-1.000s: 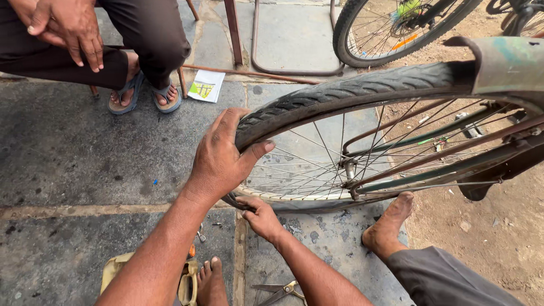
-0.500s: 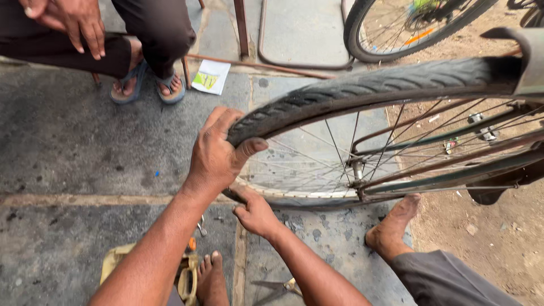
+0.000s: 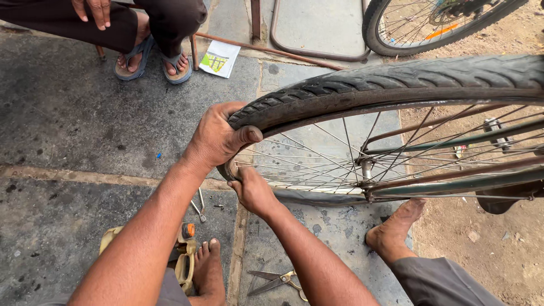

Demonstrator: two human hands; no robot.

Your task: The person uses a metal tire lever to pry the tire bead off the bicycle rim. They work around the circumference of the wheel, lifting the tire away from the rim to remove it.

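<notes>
A bicycle wheel with a black ribbed tyre (image 3: 396, 85) and thin metal spokes (image 3: 317, 156) lies tilted in front of me. My left hand (image 3: 218, 139) clasps the tyre at its near left curve, thumb pressed on the sidewall. Just below it, my right hand (image 3: 252, 190) grips the rim's lower left edge, fingers tucked under the tyre. The hub and frame tubes (image 3: 453, 181) lie to the right.
Scissors (image 3: 277, 280) lie on the stone floor by my right forearm. A small metal tool (image 3: 199, 207) and a yellow object (image 3: 184, 258) sit near my left foot. Another person sits at top left in sandals (image 3: 133, 56). A paper card (image 3: 218, 59) and a second wheel (image 3: 430, 22) lie beyond.
My left hand has slid a little further round the tyre toward me, and the view has dipped lower. My right hand stays on the rim beneath it.
</notes>
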